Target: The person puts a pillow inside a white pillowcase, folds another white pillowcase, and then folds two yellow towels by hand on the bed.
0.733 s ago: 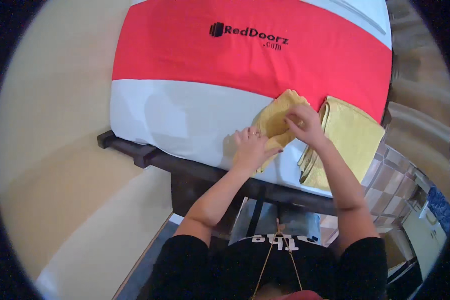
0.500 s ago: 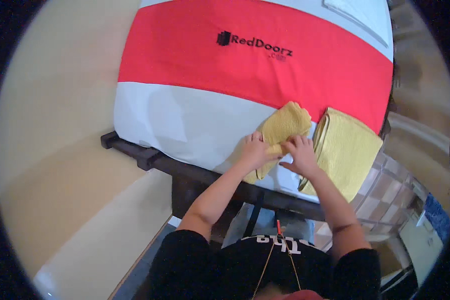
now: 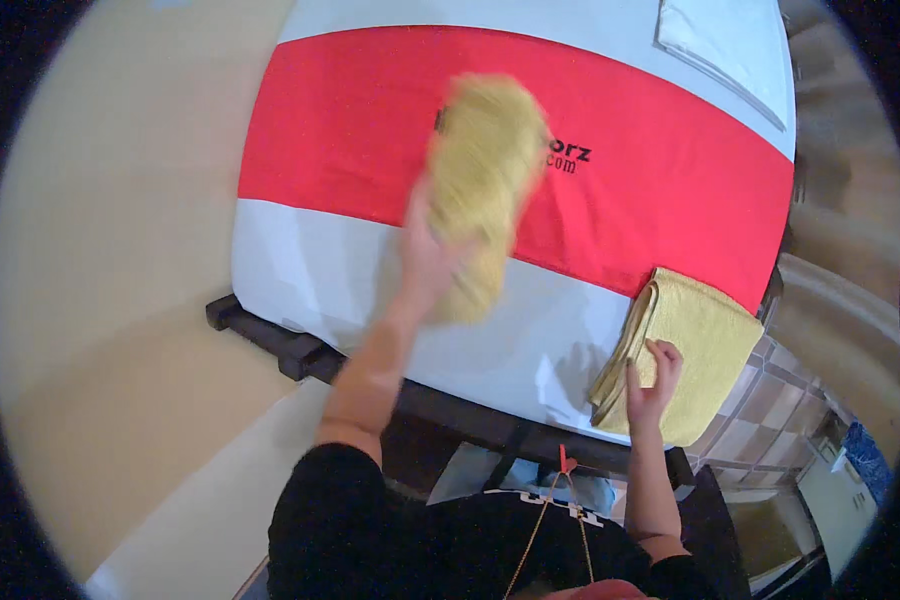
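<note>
A folded yellow towel point(image 3: 490, 160), blurred by motion, is raised over the bed in my left hand point(image 3: 435, 255). My left hand is closed around the side of its lower part, and it covers some of the dark lettering on the red bed runner point(image 3: 340, 120). On the right, a second folded yellow towel point(image 3: 710, 340) lies at the near corner of the bed. My right hand point(image 3: 658, 380) is over this towel's left part with thumb and fingers apart, holding nothing. Whether it touches the cloth I cannot tell.
The bed has a white sheet point(image 3: 310, 265) and a dark wooden frame point(image 3: 270, 335) with a jutting corner at the left. A folded white cloth point(image 3: 720, 50) lies at the far right. A wall runs along the left; floor tiles point(image 3: 760, 400) show on the right.
My left hand has carried the folded towel up and left, off the near side of the bed. My right hand has let go of it and moved right, over the other towel.
</note>
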Motion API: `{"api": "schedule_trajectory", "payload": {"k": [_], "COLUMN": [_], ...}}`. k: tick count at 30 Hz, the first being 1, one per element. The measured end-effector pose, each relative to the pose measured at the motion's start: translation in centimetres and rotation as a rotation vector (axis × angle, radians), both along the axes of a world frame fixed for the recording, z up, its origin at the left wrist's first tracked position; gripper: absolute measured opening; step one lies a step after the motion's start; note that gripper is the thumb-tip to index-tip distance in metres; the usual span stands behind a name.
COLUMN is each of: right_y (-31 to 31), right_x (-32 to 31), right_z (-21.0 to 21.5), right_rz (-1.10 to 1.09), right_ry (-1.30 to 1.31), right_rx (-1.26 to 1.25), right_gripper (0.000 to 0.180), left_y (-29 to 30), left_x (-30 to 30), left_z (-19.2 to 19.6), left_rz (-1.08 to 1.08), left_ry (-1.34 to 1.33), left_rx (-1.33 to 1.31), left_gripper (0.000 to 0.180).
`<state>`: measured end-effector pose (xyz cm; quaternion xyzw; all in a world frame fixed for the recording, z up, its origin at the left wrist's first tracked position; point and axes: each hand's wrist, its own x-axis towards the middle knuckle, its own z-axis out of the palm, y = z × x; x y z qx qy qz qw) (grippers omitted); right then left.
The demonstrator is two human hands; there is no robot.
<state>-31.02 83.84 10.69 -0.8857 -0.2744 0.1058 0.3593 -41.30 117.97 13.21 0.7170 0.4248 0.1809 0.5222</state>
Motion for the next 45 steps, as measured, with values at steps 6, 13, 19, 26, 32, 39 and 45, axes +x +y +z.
{"api": "schedule_trajectory", "payload": {"k": [6, 13, 19, 26, 32, 39, 45], "right_y": [-2.6, -8.6, -18.1, -17.2, -13.5, -15.1, -18.3], "right_x": [0.4, 0.9, 4.3, 4.8, -0.1, 3.0, 9.8], "right_z": [-1.2, -1.7, -3.7, -3.2, -2.2, 0.9, 11.3], "right_rz": [-0.183, -0.274, -0.569, -0.326, -0.201, -0.502, -0.531], "right_ry": [0.161, -0.012, -0.133, -0.029, 0.409, 0.512, 0.918], "right_rx": [-0.057, -0.111, -0.328, -0.134, -0.062, 0.42, 0.849], "right_gripper": [0.034, 0.041, 0.041, 0.03, 0.04, 0.049, 0.053], "left_y": [21.0, 10.8, -17.2, -29.3, -29.3, -39.6, -38.7], "left_x": [4.8, 9.4, 1.0, 8.8, 14.8, 11.4, 5.7], "left_z": [-9.1, -7.0, -11.4, -10.8, -4.4, 4.3, 2.0], "left_rz": [0.27, 0.457, -0.31, -0.067, -0.419, -0.753, -0.674], "left_ry": [-0.169, 0.543, 0.271, 0.02, 0.355, -0.168, -0.104], "left_rx": [-0.085, 0.75, -0.179, 0.035, 0.145, 0.4, -0.513], "left_gripper": [0.07, 0.09, 0.029, 0.042, 0.031, 0.041, 0.049]}}
